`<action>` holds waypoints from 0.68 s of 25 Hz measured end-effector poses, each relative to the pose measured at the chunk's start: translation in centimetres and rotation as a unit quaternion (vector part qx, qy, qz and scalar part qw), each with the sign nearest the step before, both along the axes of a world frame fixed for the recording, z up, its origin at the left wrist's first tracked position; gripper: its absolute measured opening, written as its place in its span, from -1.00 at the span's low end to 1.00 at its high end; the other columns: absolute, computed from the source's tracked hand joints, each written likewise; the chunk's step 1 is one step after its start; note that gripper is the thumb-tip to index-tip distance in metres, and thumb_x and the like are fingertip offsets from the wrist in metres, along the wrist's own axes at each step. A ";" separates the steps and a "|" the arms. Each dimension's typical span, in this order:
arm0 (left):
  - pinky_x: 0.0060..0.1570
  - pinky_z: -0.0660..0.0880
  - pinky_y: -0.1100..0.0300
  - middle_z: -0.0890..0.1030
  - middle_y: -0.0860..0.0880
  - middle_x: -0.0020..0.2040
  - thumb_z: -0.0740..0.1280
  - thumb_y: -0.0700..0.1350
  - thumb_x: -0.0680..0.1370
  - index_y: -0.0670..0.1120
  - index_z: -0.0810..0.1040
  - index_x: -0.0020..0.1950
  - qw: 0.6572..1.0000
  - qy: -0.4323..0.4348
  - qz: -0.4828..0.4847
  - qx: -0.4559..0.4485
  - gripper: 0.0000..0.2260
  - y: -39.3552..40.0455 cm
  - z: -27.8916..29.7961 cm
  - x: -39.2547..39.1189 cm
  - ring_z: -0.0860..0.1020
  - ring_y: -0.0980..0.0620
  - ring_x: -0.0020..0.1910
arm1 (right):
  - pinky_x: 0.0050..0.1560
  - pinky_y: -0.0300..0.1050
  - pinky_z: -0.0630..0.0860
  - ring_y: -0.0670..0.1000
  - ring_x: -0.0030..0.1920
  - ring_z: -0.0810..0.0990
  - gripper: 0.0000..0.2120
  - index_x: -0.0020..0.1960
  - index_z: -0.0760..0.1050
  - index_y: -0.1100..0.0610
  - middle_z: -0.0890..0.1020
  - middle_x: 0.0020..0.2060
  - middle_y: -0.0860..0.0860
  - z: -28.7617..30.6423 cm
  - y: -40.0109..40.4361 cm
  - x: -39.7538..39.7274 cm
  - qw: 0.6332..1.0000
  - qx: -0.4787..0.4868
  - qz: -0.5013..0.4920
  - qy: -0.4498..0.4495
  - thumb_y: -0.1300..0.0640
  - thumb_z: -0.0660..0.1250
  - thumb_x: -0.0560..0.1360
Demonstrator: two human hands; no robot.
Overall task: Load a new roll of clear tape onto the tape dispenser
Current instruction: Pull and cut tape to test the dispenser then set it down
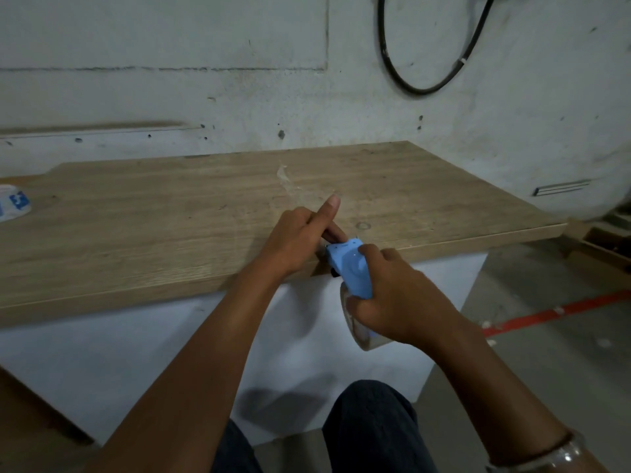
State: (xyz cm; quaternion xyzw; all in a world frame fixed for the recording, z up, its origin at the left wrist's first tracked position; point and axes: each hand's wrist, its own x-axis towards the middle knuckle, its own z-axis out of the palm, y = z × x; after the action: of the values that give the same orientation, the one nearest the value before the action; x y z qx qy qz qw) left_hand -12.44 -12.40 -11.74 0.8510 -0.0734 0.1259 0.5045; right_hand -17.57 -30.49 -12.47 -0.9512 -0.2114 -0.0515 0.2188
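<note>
No legible text or labels

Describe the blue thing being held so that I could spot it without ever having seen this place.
Find the long wooden tabletop against the grey wall, then its near edge, where two hands meet. The right hand grips a light blue tape dispenser, and the left hand touches its front end. It is the only bright blue plastic object between the hands.

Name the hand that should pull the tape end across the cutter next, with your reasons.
Left, probably. The left hand already has its fingers at the front end of the blue tape dispenser, while the right hand grips the dispenser's body and clear tape roll, steadying them.
</note>
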 end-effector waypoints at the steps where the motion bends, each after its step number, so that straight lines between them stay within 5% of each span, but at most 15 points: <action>1: -0.02 0.39 0.39 0.75 0.04 -0.20 0.08 0.26 0.63 -0.07 0.76 -0.17 1.000 0.000 0.002 0.001 -0.41 -0.2 0.0 -0.1 0.68 0.20 -0.13 | -0.09 -0.09 0.46 0.10 0.02 0.56 -0.24 0.49 0.14 0.03 0.46 0.19 0.06 -0.8 0.2 0.0 0.999 0.026 -0.008 0.030 -0.11 0.41 0.41; 6: -0.06 0.59 0.21 0.75 0.00 -0.22 0.29 0.14 0.60 -0.10 0.76 -0.15 1.000 0.001 -0.004 -0.004 -0.60 -0.4 0.0 -0.1 0.71 0.07 -0.18 | -0.17 -0.07 0.48 0.08 -0.04 0.60 -0.19 0.55 0.04 0.01 0.49 0.15 0.04 -4.0 1.6 0.2 0.993 0.076 -0.075 -0.045 -0.23 0.33 0.46; 12: -0.19 0.52 0.33 0.74 0.03 -0.19 0.50 -0.11 0.49 -0.09 0.75 -0.10 0.995 0.025 -0.028 0.090 -0.93 0.0 -0.2 1.1 0.66 0.19 -0.23 | -0.16 -0.02 0.53 0.10 -0.06 0.60 -0.25 0.56 0.01 0.00 0.46 0.19 0.05 -4.2 1.6 0.1 0.993 0.078 -0.075 -0.046 -0.20 0.26 0.51; 17: -0.21 0.50 0.40 0.73 0.05 -0.21 0.54 -0.13 0.45 -0.07 0.75 -0.11 0.992 0.024 -0.053 0.113 -0.95 0.0 -0.7 0.9 0.65 0.23 -0.24 | -0.30 -0.05 0.50 0.06 -0.21 0.55 -0.22 0.56 -0.07 -0.04 0.45 0.07 0.05 -5.6 1.3 -0.6 0.993 0.089 -0.079 -0.026 -0.20 0.26 0.50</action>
State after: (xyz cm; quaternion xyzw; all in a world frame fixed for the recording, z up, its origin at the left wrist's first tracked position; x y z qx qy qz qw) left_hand -11.49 -12.37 -12.40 0.9001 -0.1203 0.0692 0.4131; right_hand -18.19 -29.14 -18.12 -0.9402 -0.1355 -0.1116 0.2921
